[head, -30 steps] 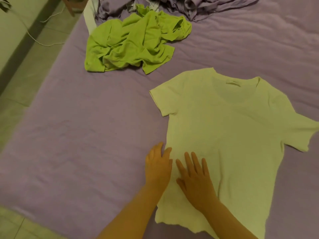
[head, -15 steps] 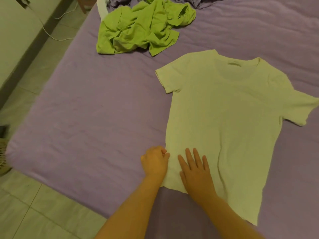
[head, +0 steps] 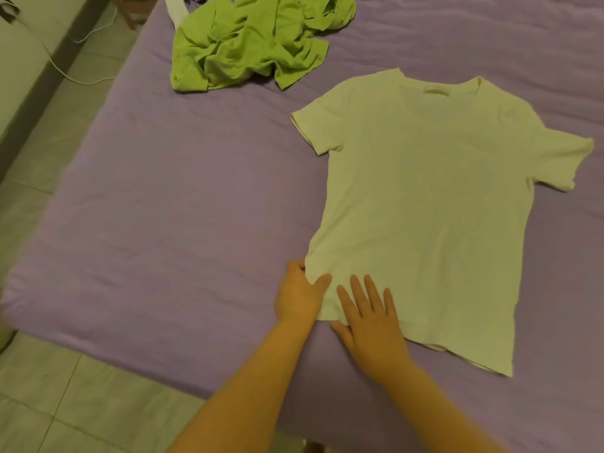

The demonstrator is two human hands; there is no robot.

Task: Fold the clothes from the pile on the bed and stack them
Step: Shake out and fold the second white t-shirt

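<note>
Head view: shirt [head: 428, 204] lies flat on bed [head: 163, 223], below green pile [head: 255, 44]. Left hand [head: 299, 294] pinches its hem corner; right hand [head: 371, 317] presses flat beside. First fold likely next, carrying that side across.

matt pale cloth t-shirt [head: 425, 207], crumpled green cloth garment [head: 251, 44], soft matt purple sheet [head: 163, 207]

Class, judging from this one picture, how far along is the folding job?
Done: the pale T-shirt lies spread flat on the bed. In hand: the left hand pinches its lower side edge while the right hand presses the hem flat. Left: every fold, the crumpled green garment, and stacking; no stack shows.
</note>
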